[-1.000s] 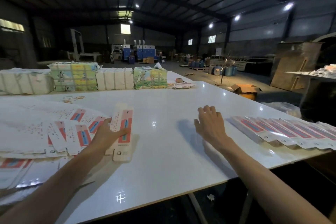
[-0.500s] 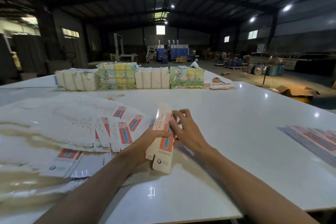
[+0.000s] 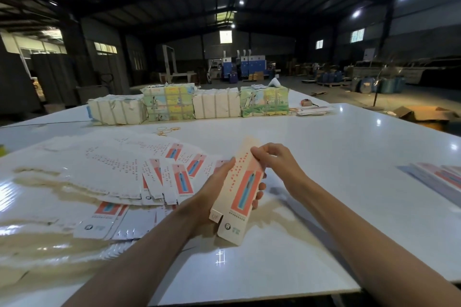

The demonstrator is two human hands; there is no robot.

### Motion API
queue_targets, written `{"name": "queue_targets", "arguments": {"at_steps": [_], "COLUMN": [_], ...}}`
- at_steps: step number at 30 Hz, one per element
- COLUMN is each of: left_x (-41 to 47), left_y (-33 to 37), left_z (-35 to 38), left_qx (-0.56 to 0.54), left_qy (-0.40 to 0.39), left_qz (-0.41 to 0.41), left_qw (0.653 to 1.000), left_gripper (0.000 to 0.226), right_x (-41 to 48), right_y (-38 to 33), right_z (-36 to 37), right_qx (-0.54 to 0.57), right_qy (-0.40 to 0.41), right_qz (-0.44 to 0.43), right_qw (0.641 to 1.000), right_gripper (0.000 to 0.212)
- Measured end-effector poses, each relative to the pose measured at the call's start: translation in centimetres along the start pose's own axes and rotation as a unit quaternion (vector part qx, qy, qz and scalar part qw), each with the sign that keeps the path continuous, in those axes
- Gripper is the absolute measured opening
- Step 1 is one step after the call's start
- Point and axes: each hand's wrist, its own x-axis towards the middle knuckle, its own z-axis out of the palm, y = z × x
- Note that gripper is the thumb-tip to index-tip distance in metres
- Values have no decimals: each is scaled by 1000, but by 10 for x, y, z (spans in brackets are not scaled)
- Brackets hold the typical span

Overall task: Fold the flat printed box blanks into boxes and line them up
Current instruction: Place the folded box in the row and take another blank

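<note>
One long printed box blank (image 3: 239, 192), white with a red and blue panel, is held above the white table (image 3: 349, 157), partly opened into a tube. My left hand (image 3: 217, 189) grips it from the left and underneath. My right hand (image 3: 277, 159) pinches its upper right edge near the top. A fanned pile of flat blanks (image 3: 119, 172) lies on the table to the left. A row of folded boxes (image 3: 441, 179) lies at the right edge, cut off by the frame.
Several wrapped bundles (image 3: 189, 104) stand in a row at the table's far side, with a tape roll (image 3: 305, 102) and loose cards beside them. Rubber bands (image 3: 168, 129) lie mid-table. The table's front edge runs just below my forearms. A cardboard carton (image 3: 424, 113) sits on the floor at right.
My right hand left the row of folded boxes and came over to the blank. My left hand lifted the blank off the pile, and it has begun to open up.
</note>
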Motion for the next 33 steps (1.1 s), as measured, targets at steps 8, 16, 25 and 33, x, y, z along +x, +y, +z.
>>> {"name": "queue_targets", "arguments": {"at_steps": [8,16,25,33], "left_x": [-3,7,13,9], "left_y": [9,9,10,11], "left_z": [6,-2,-7,4], "left_qx": [-10,-53,-51,-5], "left_qy": [-73,-172,-227,-127], "left_qz": [-12,-47,-81,-48], "left_qw": [997,983,969,991], "left_gripper": [63,61,59,88], "right_x": [0,-2,-2,-3], "right_y": [2,-10,-4,-13], "right_z": [-16,-15,-9,-13], "right_qx": [82,173,90,175], "right_qy": [-93,-61,-68,-65], "right_qz": [53,49,47,47], "right_qw": [991,982,993,981], "right_gripper": [38,36,52,41]}}
